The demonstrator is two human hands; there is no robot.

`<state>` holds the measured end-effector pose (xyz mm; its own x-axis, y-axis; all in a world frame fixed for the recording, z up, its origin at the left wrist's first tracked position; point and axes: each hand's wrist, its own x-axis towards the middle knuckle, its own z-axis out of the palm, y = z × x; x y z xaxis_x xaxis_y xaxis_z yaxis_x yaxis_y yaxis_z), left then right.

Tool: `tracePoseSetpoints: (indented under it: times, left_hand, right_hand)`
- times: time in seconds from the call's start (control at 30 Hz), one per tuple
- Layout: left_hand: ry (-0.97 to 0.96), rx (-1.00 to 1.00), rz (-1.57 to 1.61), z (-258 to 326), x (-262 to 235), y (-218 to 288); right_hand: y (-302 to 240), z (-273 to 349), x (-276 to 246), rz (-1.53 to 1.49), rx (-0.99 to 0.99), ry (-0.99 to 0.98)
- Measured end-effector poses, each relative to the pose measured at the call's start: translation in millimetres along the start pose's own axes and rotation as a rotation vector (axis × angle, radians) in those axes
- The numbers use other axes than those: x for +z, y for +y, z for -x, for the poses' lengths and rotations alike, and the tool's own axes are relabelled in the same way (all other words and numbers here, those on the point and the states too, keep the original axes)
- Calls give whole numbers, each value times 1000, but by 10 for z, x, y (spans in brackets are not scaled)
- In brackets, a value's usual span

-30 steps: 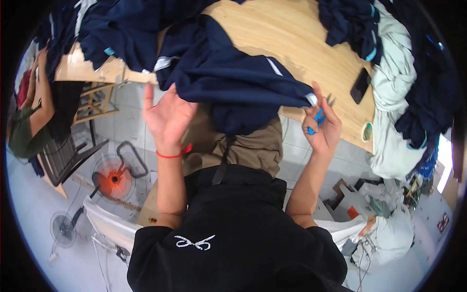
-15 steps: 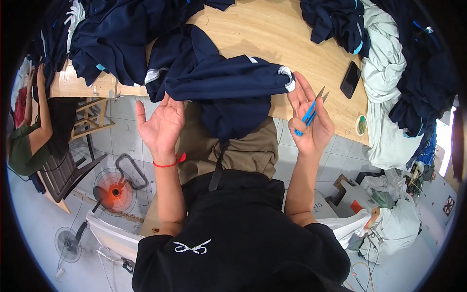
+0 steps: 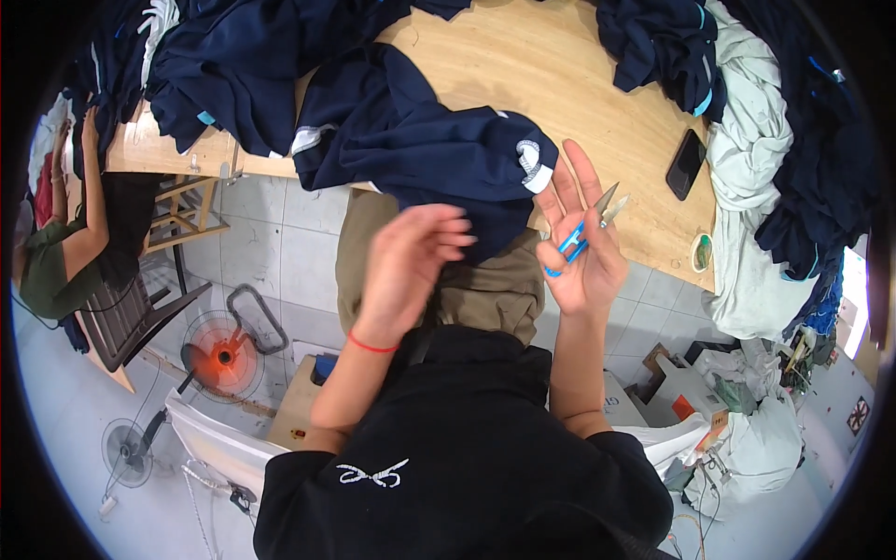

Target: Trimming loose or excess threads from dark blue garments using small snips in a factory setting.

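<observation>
My right hand (image 3: 594, 276) has thread snips with a blue handle (image 3: 570, 249) against its palm, the thumb and a curled finger around them and the blades pointing up and right. Its other fingers are spread, next to the white-edged cuff (image 3: 535, 168) of a navy garment (image 3: 420, 140). That garment lies crumpled over the near table edge, partly hanging above my lap. In front of my body, below the hanging cloth, is my left hand (image 3: 406, 266). It is a little blurred, its fingers loosely bent and apart, with nothing in them.
Navy garments (image 3: 224, 75) are heaped on the table (image 3: 509, 65) at left, with more (image 3: 658, 42) at far right. Pale cloth (image 3: 747, 140) drapes over the right edge near a black phone (image 3: 686, 164) and a tape roll (image 3: 702, 252). Another person (image 3: 61, 271) works at far left; fans (image 3: 224, 357) stand lower left.
My left hand has moved right, away from the garment, and turned inward. The cuffed end has slipped lower left and bunched up. My right hand still has the snips.
</observation>
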<state>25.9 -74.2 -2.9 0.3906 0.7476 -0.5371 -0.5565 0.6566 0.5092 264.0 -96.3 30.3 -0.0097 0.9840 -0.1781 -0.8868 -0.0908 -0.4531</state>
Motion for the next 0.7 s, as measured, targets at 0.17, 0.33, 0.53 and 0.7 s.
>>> tracePoseSetpoints:
  times: [0.17, 0.33, 0.53, 0.7]
  left_hand:
    - [-341, -283, 504, -258, 410, -290]
    - [-199, 17, 376, -267, 294, -339]
    - [10, 330, 46, -150, 408, -10]
    - [32, 382, -32, -33, 522, 70]
  right_hand:
    - [170, 76, 252, 222, -27, 31]
    - [223, 160, 239, 413, -69, 35]
    - [213, 168, 164, 749, -79, 379]
    - [234, 155, 399, 1315, -477, 315]
